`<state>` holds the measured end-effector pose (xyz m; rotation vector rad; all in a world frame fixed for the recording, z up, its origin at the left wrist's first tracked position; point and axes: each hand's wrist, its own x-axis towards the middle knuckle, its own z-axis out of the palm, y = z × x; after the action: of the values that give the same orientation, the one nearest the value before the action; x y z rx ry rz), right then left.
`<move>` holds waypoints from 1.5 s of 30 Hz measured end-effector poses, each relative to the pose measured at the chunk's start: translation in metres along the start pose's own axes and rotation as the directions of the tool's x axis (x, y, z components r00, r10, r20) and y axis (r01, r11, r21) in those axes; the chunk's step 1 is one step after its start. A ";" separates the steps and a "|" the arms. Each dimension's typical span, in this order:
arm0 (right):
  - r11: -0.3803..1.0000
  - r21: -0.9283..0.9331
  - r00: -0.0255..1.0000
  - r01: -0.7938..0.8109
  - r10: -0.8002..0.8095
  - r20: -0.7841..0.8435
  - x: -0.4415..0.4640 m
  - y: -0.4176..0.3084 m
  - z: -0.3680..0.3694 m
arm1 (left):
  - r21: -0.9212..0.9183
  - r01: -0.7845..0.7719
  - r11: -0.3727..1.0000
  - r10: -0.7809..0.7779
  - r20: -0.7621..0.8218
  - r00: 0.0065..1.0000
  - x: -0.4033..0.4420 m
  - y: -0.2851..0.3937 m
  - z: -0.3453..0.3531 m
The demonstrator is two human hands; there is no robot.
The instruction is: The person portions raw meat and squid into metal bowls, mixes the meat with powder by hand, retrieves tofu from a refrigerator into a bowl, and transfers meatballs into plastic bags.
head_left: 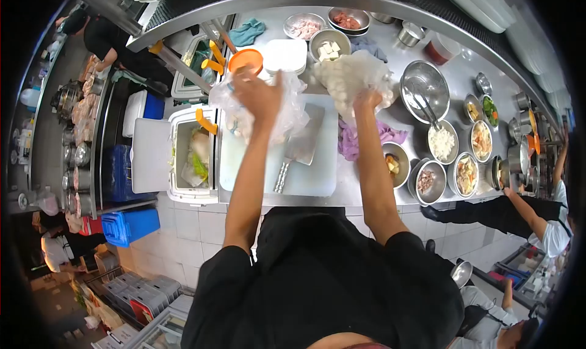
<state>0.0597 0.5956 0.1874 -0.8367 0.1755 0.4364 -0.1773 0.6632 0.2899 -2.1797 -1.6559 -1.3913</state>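
Observation:
My right hand [367, 100] is closed on a clear plastic bag [351, 80] holding many round white balls, lifted above the steel counter. My left hand [261, 97] is blurred by motion, its thumb apart from the fingers, over a crumpled clear plastic bag [290, 108] at the far left of the white cutting board [314, 175]. Whether it touches that bag I cannot tell. On the board lies a cleaver [304, 138] with a ridged metal handle, its blade partly under the bag. A purple cloth [381, 135] lies beside the board, below my right hand.
Right of the board stand a large steel bowl with tongs [425, 83], a bowl of white pieces [442, 143] and several other food bowls. An open white cooler [175, 166] adjoins the counter's left edge. A steel shelf [342, 4] overhangs the back. Other people work at both sides.

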 end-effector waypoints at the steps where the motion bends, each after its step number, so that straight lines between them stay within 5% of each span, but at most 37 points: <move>1: 0.998 0.049 0.999 -0.036 0.037 -0.025 0.006 -0.005 0.000 | 0.105 0.015 0.994 -0.015 0.001 1.000 0.002 -0.029 -0.005; 4: 0.981 0.121 0.981 -0.150 0.163 -0.107 0.019 -0.043 0.002 | 0.336 0.168 0.927 -0.158 -0.057 0.986 -0.002 -0.094 -0.025; 5: 0.982 0.111 0.981 -0.150 0.162 -0.104 0.033 -0.054 -0.004 | 0.287 0.308 0.907 -0.325 0.011 0.946 0.002 -0.087 -0.044; 7: 0.986 0.062 0.938 -0.155 0.127 0.323 0.049 -0.076 -0.013 | 0.298 0.406 0.864 -0.430 0.019 0.902 -0.002 -0.093 -0.057; 8: 0.987 0.052 0.939 -0.155 0.131 0.318 0.045 -0.081 -0.013 | 0.301 0.411 0.861 -0.438 0.026 0.898 -0.005 -0.101 -0.059; 10: 0.966 -0.242 0.954 0.086 -0.010 0.299 0.001 -0.106 0.017 | -0.014 0.625 0.781 -0.611 0.192 0.768 -0.007 -0.121 -0.059; 12: 0.532 -0.627 0.786 0.569 -0.128 0.604 0.001 -0.098 0.007 | -0.058 0.526 0.848 -0.509 0.183 0.841 -0.021 -0.154 -0.046; 14: 0.170 -0.540 0.549 0.824 -0.004 0.836 -0.051 -0.091 0.011 | -0.187 0.464 0.866 -0.431 0.191 0.882 -0.018 -0.143 -0.049; 15: 0.070 -0.368 0.366 0.927 0.044 0.930 -0.068 -0.078 0.005 | -0.193 0.463 0.865 -0.428 0.198 0.882 -0.012 -0.126 -0.061; 17: -0.027 -0.176 0.178 0.984 0.112 0.978 -0.084 -0.059 -0.008 | -0.263 0.518 0.814 -0.465 0.239 0.852 -0.007 -0.101 -0.079; 19: -0.377 -0.254 0.438 0.891 0.563 0.701 -0.086 -0.052 -0.023 | -0.206 0.408 0.890 -0.378 0.168 0.910 -0.014 -0.116 -0.078; 20: -0.390 -0.270 0.457 0.880 0.547 0.701 -0.080 -0.051 -0.030 | -0.141 0.287 0.948 -0.276 0.091 0.957 -0.014 -0.122 -0.072; 22: -0.310 -0.160 0.321 0.937 0.587 0.743 -0.068 -0.046 -0.045 | -0.135 0.288 0.948 -0.276 0.099 0.956 -0.012 -0.115 -0.085; 26: -0.212 -0.216 0.296 0.953 0.497 0.816 -0.052 -0.039 -0.059 | -0.215 0.321 0.922 -0.304 0.107 0.947 -0.008 -0.128 -0.095; 28: -0.136 -0.145 0.171 0.980 0.205 0.964 -0.044 -0.022 -0.068 | -0.386 0.372 0.844 -0.334 0.163 0.928 -0.004 -0.127 -0.100; 29: -0.123 -0.149 0.171 0.981 0.202 0.964 -0.043 -0.011 -0.071 | -0.375 0.367 0.851 -0.331 0.159 0.930 -0.001 -0.122 -0.105; 31: -0.144 -0.428 0.415 0.892 -0.114 0.903 -0.035 0.014 -0.067 | -0.638 0.484 0.599 -0.414 0.271 0.869 0.012 -0.107 -0.116; 32: -0.341 -0.339 0.164 0.877 -0.451 0.877 -0.013 0.037 -0.071 | -0.744 0.512 0.430 -0.407 0.346 0.845 0.016 -0.109 -0.115; 33: 0.189 -0.586 0.583 0.788 -0.535 0.611 -0.011 0.031 -0.059 | -0.741 0.511 0.436 -0.417 0.337 0.844 0.019 -0.113 -0.115; 34: 0.662 -0.611 0.900 0.434 -0.346 0.265 -0.012 0.019 -0.042 | -0.779 0.560 0.282 -0.424 0.423 0.801 0.022 -0.119 -0.115; 35: 0.787 -0.464 0.914 0.405 -0.343 0.217 -0.007 0.005 -0.028 | -0.791 0.600 0.119 -0.414 0.509 0.754 0.021 -0.125 -0.119; 38: 0.934 -0.184 0.952 0.306 -0.299 0.062 -0.011 -0.054 0.028 | -0.705 0.701 0.110 -0.430 0.602 0.673 0.028 -0.114 -0.135; 45: 0.986 0.024 0.946 0.167 -0.167 0.277 -0.048 -0.105 0.077 | -0.671 0.735 0.100 -0.308 0.681 0.664 0.038 -0.132 -0.144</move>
<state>0.0614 0.5772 0.3249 -0.7740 -0.1553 0.3891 -0.3693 0.6691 0.3426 -2.4711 -2.3373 -2.9975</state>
